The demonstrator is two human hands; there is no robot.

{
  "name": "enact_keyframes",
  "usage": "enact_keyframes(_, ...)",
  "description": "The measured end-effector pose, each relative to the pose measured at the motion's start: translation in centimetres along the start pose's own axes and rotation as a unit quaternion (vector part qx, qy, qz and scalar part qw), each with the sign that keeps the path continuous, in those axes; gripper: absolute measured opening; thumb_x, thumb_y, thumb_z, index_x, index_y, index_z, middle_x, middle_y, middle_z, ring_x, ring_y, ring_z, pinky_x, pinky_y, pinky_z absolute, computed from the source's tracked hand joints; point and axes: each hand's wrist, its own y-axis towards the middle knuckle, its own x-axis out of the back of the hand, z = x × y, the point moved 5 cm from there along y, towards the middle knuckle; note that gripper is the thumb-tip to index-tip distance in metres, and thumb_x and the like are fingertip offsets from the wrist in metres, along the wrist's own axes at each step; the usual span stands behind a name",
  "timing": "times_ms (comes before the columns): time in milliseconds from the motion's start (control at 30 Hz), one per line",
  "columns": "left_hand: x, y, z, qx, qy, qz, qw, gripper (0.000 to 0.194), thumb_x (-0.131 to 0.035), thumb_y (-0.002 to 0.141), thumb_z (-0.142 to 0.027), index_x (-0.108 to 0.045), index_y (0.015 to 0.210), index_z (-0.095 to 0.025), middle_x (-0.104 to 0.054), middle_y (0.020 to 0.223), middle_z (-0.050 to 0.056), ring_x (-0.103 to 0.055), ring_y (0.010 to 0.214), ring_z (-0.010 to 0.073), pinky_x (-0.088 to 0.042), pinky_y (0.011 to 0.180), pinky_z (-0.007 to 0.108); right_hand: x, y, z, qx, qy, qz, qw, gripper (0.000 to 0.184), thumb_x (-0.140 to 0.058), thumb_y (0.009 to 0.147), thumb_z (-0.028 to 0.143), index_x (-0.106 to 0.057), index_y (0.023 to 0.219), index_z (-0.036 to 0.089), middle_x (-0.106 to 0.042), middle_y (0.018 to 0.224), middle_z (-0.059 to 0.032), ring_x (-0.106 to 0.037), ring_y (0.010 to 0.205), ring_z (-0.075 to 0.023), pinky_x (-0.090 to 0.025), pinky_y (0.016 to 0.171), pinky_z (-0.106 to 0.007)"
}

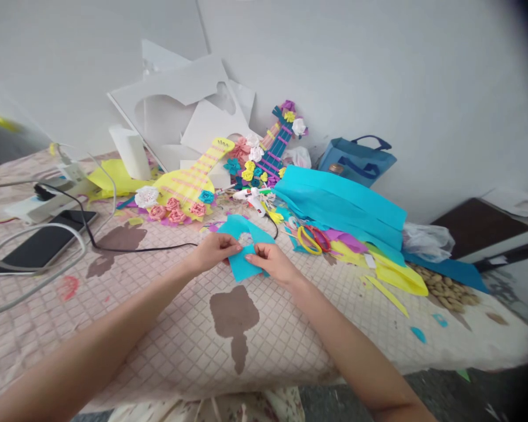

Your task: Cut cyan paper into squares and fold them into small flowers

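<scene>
A small piece of turquoise crepe paper (244,268) is pinched between both my hands above the tabletop. My left hand (213,251) grips its left side with thumb and fingers together. On the opposite side, my right hand (276,264) is closed on the same paper, thumb on top. More turquoise paper shows just behind my fingers; I cannot tell whether it is one piece with what I hold. Behind the hands lies a white glue gun (251,198). Farther back rests a yellow guitar cutout (187,179) trimmed with paper flowers, and beside it leans a dark blue one (276,153).
Turquoise sheets (343,202), scissors (310,239) and yellow paper (400,272) lie to the right, near a heap of nuts in shells (449,291). At left are a dark tablet-like device (44,240), a power strip (44,202) and cables. White board offcuts (176,82) lean on the wall.
</scene>
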Motion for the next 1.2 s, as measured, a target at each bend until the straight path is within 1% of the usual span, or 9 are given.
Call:
enact_keyframes(200,-0.9,-0.1,-0.7,-0.077,0.008,0.02,0.997,0.032,-0.067,0.072,-0.045,-0.063,0.078,-0.014,-0.063,0.07,0.003,-0.056,0.064,0.0134,-0.045,0.059,0.024,-0.5,0.2,-0.1,0.012,-0.008,0.012,1.0,0.038,-0.072,0.066,0.045,-0.045,0.059,0.019,-0.036,0.05,0.0084,-0.032,0.046,-0.006,-0.024,0.043,-0.021)
enact_keyframes(300,-0.7,0.0,-0.5,-0.067,0.003,-0.023,0.997,0.031,-0.068,0.069,-0.044,-0.061,0.069,-0.014,-0.061,0.065,0.002,-0.053,0.059,0.0122,-0.041,0.054,0.023,-0.7,0.2,0.1,0.007,-0.005,0.013,1.0,0.041,-0.073,0.065,0.048,-0.044,0.058,0.019,-0.037,0.048,0.0087,-0.033,0.045,-0.0059,-0.026,0.043,-0.021)
enact_keyframes(467,1.0,0.1,-0.6,-0.04,-0.034,-0.089,0.995,0.033,-0.068,0.067,-0.047,-0.059,0.066,-0.015,-0.053,0.056,-0.002,-0.045,0.053,0.0093,-0.032,0.048,0.02,-0.4,0.3,0.3,-0.006,0.011,0.004,1.0,0.04,-0.069,0.066,0.054,-0.052,0.064,0.018,-0.053,0.05,0.0047,-0.046,0.043,-0.0083,-0.036,0.044,-0.022)
enact_keyframes(567,1.5,0.1,-0.7,-0.033,-0.041,-0.104,0.993,0.036,-0.067,0.067,-0.049,-0.057,0.066,-0.015,-0.049,0.055,-0.003,-0.043,0.052,0.0091,-0.031,0.046,0.02,-0.1,0.5,0.2,-0.001,0.017,-0.004,1.0,0.041,-0.068,0.067,0.056,-0.055,0.065,0.017,-0.056,0.052,0.0031,-0.048,0.043,-0.0084,-0.038,0.045,-0.022)
enact_keyframes(767,0.9,0.2,-0.6,-0.057,0.005,-0.057,0.997,0.036,-0.07,0.067,-0.047,-0.065,0.083,-0.015,-0.059,0.07,0.001,-0.049,0.061,0.0108,-0.037,0.051,0.02,-0.2,0.7,-0.4,0.003,0.017,-0.003,1.0,0.04,-0.07,0.066,0.056,-0.06,0.064,0.017,-0.059,0.052,0.0019,-0.05,0.044,-0.0094,-0.04,0.046,-0.023)
enact_keyframes(900,0.8,0.3,0.0,-0.04,0.006,-0.046,0.998,0.034,-0.07,0.065,-0.047,-0.062,0.067,-0.014,-0.052,0.056,-0.002,-0.044,0.052,0.0098,-0.034,0.047,0.021,-0.3,0.5,-0.2,0.001,0.012,0.009,1.0,0.042,-0.069,0.066,0.058,-0.062,0.063,0.016,-0.061,0.054,0.0003,-0.052,0.046,-0.0099,-0.041,0.047,-0.023)
enact_keyframes(1033,0.7,0.4,0.1,-0.021,-0.052,-0.037,0.998,0.036,-0.072,0.062,-0.048,-0.06,0.066,-0.014,-0.055,0.057,-0.001,-0.047,0.053,0.0104,-0.036,0.049,0.022,-0.2,0.4,0.2,0.009,0.006,0.007,1.0,0.046,-0.06,0.072,0.063,-0.063,0.066,0.017,-0.062,0.058,-0.0017,-0.053,0.049,-0.0115,-0.042,0.047,-0.024)
enact_keyframes(1133,0.4,0.2,0.0,-0.006,-0.05,-0.035,0.998,0.036,-0.074,0.059,-0.048,-0.061,0.064,-0.014,-0.048,0.052,-0.004,-0.041,0.048,0.0083,-0.03,0.044,0.02,0.0,0.4,0.2,0.024,0.0,-0.007,1.0,0.042,-0.061,0.073,0.06,-0.063,0.075,0.019,-0.057,0.058,0.0015,-0.05,0.049,-0.0104,-0.039,0.045,-0.022)
enact_keyframes(1200,0.3,0.1,0.0,0.0,-0.041,-0.035,0.999,0.036,-0.074,0.059,-0.047,-0.062,0.063,-0.014,-0.042,0.049,-0.005,-0.036,0.045,0.0069,-0.024,0.042,0.02,0.1,0.5,0.1,0.033,-0.008,-0.009,0.999,0.036,-0.066,0.071,0.054,-0.061,0.072,0.019,-0.052,0.055,0.0041,-0.045,0.046,-0.0082,-0.034,0.043,-0.021)
